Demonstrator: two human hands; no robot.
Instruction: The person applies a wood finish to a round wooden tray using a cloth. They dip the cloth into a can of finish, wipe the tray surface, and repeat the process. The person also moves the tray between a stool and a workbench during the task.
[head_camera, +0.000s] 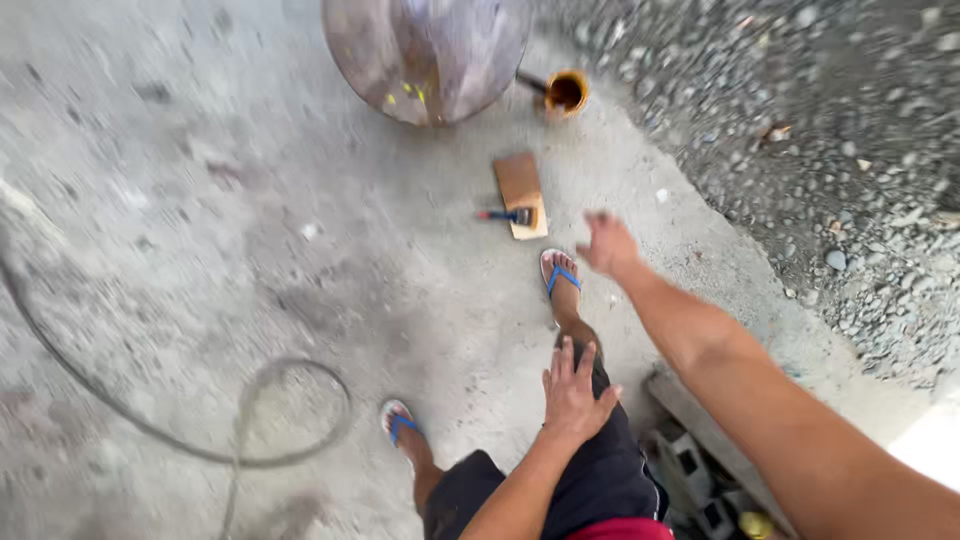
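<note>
From the head camera, looking straight down, the right hand (608, 245) is stretched forward over the concrete floor (250, 230) with the fingers loosely spread and curled downward; it holds nothing and touches nothing, though motion blur smears the fingertips so the exact spread is hard to judge. The left hand (574, 392) lies flat, fingers together and slightly fanned, palm down on the knee of the dark shorts (590, 470), gripping nothing. Nearest the right hand is a small brush (510, 215) with a dark handle and red tip, lying across the lower end of a flat wooden board (520, 190); both sit on the floor just ahead and to the left of the reaching fingers, near but apart from them. A foot in a blue-strapped sandal (560, 275) stands just below the board, beside the right wrist. Farther off, a small rusty can (566, 92) rests beside a large round drum (428, 55), which the top edge cuts off. A hose (250, 400) loops across the floor at left, blurred. Loose gravel (830, 130) fills the right side. Grey blocks at the lower right are half hidden by the right forearm.
</note>
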